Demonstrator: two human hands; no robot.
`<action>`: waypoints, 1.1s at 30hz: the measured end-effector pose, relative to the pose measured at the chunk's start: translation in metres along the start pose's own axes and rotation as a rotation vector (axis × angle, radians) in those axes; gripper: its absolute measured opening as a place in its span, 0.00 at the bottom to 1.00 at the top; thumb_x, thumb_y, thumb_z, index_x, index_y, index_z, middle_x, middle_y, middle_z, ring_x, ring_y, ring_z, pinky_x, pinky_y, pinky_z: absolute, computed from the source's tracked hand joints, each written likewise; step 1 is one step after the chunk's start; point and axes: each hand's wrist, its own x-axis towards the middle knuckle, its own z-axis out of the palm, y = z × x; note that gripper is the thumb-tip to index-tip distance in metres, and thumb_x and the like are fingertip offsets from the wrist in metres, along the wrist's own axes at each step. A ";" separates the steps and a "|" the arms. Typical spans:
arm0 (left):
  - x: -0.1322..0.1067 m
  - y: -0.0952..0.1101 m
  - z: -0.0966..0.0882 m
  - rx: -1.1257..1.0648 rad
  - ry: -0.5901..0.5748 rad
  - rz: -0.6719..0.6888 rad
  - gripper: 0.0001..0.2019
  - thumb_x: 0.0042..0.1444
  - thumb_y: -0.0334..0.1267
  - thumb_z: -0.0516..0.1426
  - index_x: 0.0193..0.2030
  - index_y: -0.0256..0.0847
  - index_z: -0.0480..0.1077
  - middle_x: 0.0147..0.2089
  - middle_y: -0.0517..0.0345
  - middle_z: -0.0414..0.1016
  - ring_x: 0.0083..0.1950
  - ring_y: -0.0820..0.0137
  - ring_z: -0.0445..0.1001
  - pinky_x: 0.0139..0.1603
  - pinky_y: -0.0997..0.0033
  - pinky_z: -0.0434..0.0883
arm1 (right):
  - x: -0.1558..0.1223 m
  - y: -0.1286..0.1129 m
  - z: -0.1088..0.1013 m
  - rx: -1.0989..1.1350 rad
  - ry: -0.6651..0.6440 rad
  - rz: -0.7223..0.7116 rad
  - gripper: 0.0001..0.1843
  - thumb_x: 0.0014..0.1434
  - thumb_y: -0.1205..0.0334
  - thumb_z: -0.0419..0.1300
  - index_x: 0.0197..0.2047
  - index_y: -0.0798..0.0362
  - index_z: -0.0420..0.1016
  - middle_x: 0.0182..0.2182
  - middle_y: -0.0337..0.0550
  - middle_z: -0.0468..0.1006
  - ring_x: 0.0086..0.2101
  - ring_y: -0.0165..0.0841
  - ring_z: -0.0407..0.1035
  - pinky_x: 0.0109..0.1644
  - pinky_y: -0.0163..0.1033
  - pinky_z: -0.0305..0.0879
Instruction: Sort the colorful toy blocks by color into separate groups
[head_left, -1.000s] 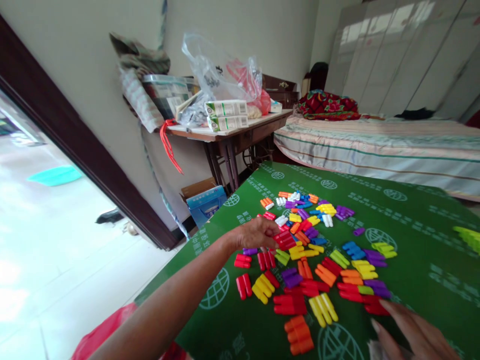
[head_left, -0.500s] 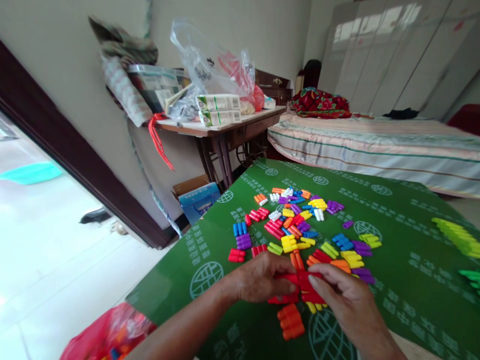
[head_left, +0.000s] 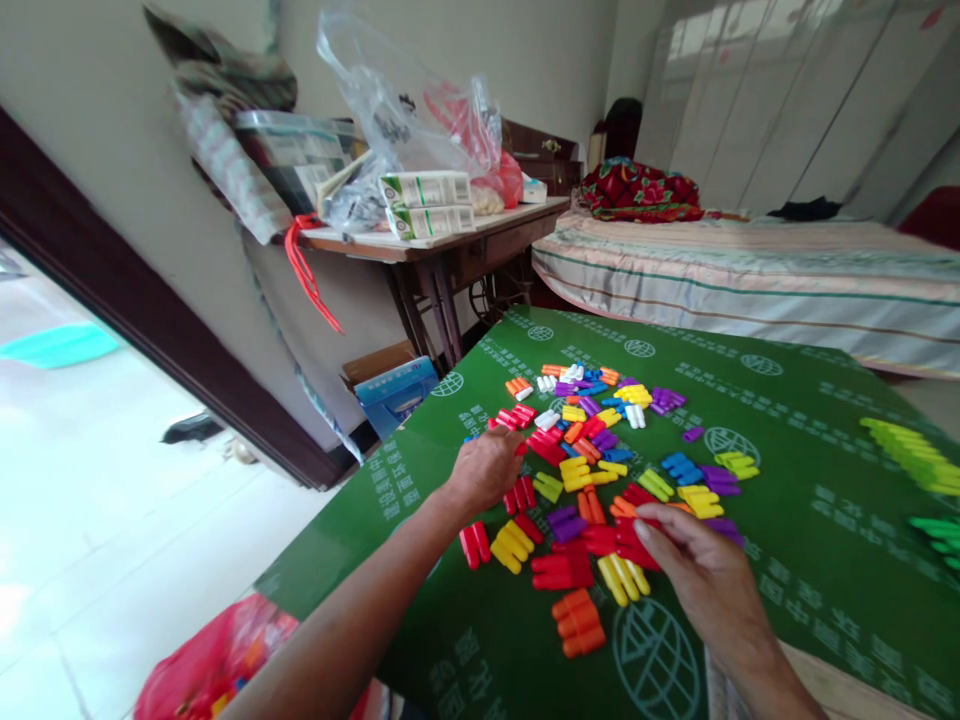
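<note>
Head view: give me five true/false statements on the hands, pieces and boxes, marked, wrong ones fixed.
1. The right hand holds a red piece. True.
2. The left hand is over the bed. False: it is over the green table.
3. Two boxes are stacked on the desk. True.
4. The blue box stands on the desk. False: it sits lower than the desktop.
5. The orange block nearest the camera is untouched by either hand. True.
</note>
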 end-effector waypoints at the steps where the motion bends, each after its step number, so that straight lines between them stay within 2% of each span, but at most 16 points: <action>1: 0.003 0.000 0.002 0.026 -0.006 -0.001 0.10 0.60 0.33 0.47 0.41 0.39 0.69 0.45 0.48 0.73 0.45 0.61 0.74 0.43 0.65 0.69 | 0.000 0.000 0.000 0.008 0.006 0.000 0.21 0.49 0.45 0.65 0.38 0.54 0.81 0.32 0.45 0.82 0.32 0.35 0.76 0.35 0.33 0.73; 6: 0.015 0.003 0.009 0.111 -0.031 -0.003 0.10 0.59 0.33 0.50 0.43 0.38 0.71 0.46 0.45 0.73 0.48 0.58 0.74 0.49 0.60 0.70 | 0.000 0.002 -0.002 0.038 0.040 0.010 0.23 0.48 0.44 0.65 0.38 0.54 0.80 0.32 0.46 0.82 0.32 0.35 0.76 0.36 0.34 0.73; 10: 0.018 0.006 0.009 0.132 -0.048 -0.005 0.11 0.58 0.33 0.51 0.44 0.38 0.71 0.47 0.46 0.73 0.51 0.58 0.73 0.51 0.59 0.70 | 0.000 0.005 -0.003 0.036 0.077 0.011 0.23 0.48 0.44 0.65 0.39 0.54 0.81 0.34 0.47 0.82 0.32 0.35 0.75 0.36 0.35 0.72; 20: 0.015 0.003 0.010 0.094 -0.048 0.011 0.11 0.59 0.37 0.50 0.42 0.39 0.71 0.44 0.49 0.73 0.45 0.62 0.74 0.46 0.63 0.71 | 0.000 0.007 -0.004 0.022 0.083 -0.007 0.20 0.49 0.47 0.65 0.38 0.54 0.81 0.32 0.46 0.82 0.31 0.35 0.76 0.35 0.34 0.73; 28: 0.012 -0.006 0.012 -0.023 0.059 0.066 0.09 0.60 0.37 0.51 0.38 0.40 0.71 0.42 0.52 0.73 0.46 0.66 0.73 0.48 0.68 0.70 | -0.002 0.012 -0.006 -0.112 0.069 -0.069 0.18 0.53 0.47 0.61 0.37 0.52 0.80 0.31 0.44 0.82 0.30 0.35 0.76 0.33 0.34 0.74; 33: 0.004 -0.016 0.009 -0.111 0.150 0.091 0.09 0.60 0.38 0.51 0.41 0.41 0.72 0.45 0.52 0.74 0.47 0.66 0.73 0.50 0.68 0.70 | -0.001 0.017 -0.009 -0.262 -0.009 -0.137 0.19 0.56 0.46 0.58 0.38 0.51 0.80 0.32 0.44 0.83 0.32 0.35 0.77 0.32 0.32 0.73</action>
